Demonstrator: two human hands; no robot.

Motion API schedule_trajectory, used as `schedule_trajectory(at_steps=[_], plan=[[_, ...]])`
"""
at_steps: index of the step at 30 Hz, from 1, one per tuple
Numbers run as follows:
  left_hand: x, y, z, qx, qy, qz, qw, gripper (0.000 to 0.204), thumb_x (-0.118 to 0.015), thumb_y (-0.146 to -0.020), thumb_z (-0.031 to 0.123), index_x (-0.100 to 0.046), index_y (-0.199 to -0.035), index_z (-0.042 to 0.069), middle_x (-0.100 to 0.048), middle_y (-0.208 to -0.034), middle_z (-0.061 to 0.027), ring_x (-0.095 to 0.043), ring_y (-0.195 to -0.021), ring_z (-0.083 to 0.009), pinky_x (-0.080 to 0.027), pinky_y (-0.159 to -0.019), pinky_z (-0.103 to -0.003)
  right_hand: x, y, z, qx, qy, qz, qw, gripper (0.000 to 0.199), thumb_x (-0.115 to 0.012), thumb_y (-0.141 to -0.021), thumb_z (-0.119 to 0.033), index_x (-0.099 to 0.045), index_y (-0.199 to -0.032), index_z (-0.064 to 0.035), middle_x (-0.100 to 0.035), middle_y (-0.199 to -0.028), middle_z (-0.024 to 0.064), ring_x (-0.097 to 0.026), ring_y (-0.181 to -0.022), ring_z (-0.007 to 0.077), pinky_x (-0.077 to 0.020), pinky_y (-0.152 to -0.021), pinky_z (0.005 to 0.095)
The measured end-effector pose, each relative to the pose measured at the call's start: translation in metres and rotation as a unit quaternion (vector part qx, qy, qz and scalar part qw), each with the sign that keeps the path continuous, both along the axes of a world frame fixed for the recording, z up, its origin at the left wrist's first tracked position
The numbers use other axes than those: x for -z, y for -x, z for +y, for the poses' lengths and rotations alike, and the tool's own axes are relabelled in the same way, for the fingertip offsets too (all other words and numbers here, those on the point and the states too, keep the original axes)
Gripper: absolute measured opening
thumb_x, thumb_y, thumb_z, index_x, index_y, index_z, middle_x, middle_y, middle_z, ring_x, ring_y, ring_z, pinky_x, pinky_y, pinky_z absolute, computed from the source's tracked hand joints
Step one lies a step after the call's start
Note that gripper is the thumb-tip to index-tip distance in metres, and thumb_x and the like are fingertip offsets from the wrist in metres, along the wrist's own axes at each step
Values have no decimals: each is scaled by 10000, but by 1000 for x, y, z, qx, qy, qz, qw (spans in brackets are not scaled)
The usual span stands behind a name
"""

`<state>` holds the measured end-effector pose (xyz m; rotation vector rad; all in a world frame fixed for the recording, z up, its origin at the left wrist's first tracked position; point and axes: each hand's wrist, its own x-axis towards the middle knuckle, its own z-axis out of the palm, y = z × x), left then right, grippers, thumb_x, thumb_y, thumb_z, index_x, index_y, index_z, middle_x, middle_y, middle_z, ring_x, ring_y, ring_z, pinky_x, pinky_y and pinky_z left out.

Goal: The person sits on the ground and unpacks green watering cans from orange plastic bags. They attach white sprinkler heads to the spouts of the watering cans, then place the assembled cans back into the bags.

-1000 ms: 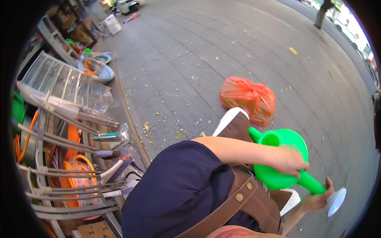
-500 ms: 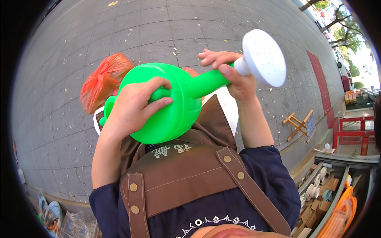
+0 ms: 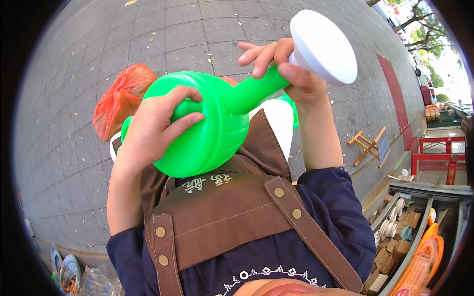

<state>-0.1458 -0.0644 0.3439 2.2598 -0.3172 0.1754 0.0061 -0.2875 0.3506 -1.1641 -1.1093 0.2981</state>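
Head view: left of the frame's centre, the green watering can (image 3: pixel 215 126) was clamped at its handle (image 3: pixel 184 109) by the left hand (image 3: pixel 157 127); its spout (image 3: pixel 256 92) was slanted upper-right, its end gripped by the fingers of the right hand (image 3: pixel 302 81), nearest the white sprinkler head (image 3: pixel 327 47).

Watering can (image 3: pixel 219 121), bright green with a smooth, slightly glossy surface, held off the ground with its rounded body left of centre in the frame. Shallow curved ridges follow the body's right side, and a short length of the green handle (image 3: pixel 184 109) shows toward its left. The thick, straight spout (image 3: pixel 256 92) leaves the body near mid-frame and slants toward the upper right. Fitted at the spout's end is a white sprinkler rose (image 3: pixel 325 47), which flares from a narrow neck into a broad round disc, seen obliquely.
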Motion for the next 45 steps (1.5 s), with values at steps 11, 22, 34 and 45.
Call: schedule_trajectory(at_steps=[11, 22, 34, 45], plan=[[10, -4, 10, 12, -84, -19, 996, 247, -657, -819, 177, -553, -1020, 76, -599, -738, -146, -598, -704, -319, -448, -616, -405, 16, -7, -4, -31, -51, 114, 992, 286, -722, -754, -267, -569, -843, -43, -629, -1073, 200, -470, -1212, 405, -261, -1074, 561], [33, -13, 10, -62, -95, -39, 993, 259, -650, -837, 164, -554, -1051, 56, -597, -796, -148, -595, -743, -299, -455, -652, -370, 41, 8, 23, 205, -36, 138, 968, 268, -661, -844, -142, -609, -1071, -10, -606, -1152, 178, -537, -1159, 305, -396, -967, 434], [30, -15, 9, -50, -94, -15, 994, 234, -630, -856, 189, -557, -1043, 69, -583, -753, -142, -578, -713, -285, -440, -640, -376, 58, -7, 22, 121, -111, 162, 973, 367, -569, -926, -351, -565, -1094, -24, -625, -1065, 153, -589, -1044, 301, -433, -960, 444], [27, -11, 13, -44, 21, 31, 998, 216, -628, -852, 191, -549, -1006, 62, -581, -744, -154, -561, -688, -314, -425, -625, -389, 43, -13, 7, 29, -17, 50, 998, 492, -537, -907, -474, -517, -1137, -40, -626, -987, 164, -616, -947, 289, -487, -885, 529]])
